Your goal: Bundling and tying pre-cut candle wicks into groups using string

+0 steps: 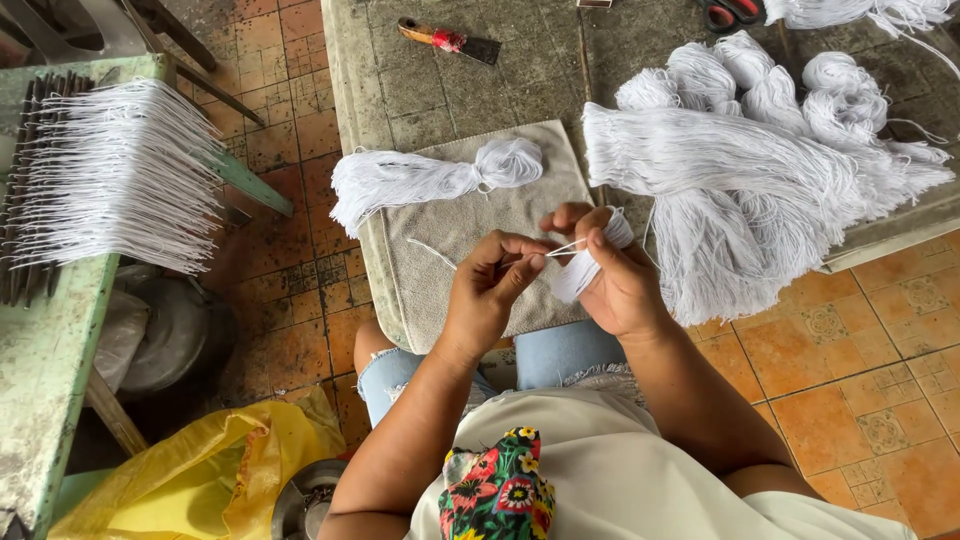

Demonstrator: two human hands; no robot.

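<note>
An orange tiled floor [850, 360] runs beneath a low stone slab table [520, 80], part of it covered by a grey cloth mat [470, 230] that hangs over the near edge toward the seated person's knees. The small white string bundle [585, 265] sits in the right hand [620, 285], above the mat's near edge and just in front of the person's lap. That hand is closed around the bundle, with thumb and forefinger raised at its top. The left hand [490, 285] is curled narrow, its fingertips pinching a loose strand [560, 248] that runs across to the bundle; a held-taut strand like this looks suited to wrapping or tying the bundle's neck. The bundle's long axis tilts from lower left to upper right, its looped head up by the right fingertips and its other end pointing down toward the lap.

On the mat lies a finished tied tassel [420, 178], knotted head to the right, fringe fanned left. A big heap of white string hanks [760, 170] rests within reach on the right. Farther back lie a scraper with a red-taped handle [450, 42] and red-handled scissors [732, 12]. On the left, strands hang over a green frame [110, 170].
</note>
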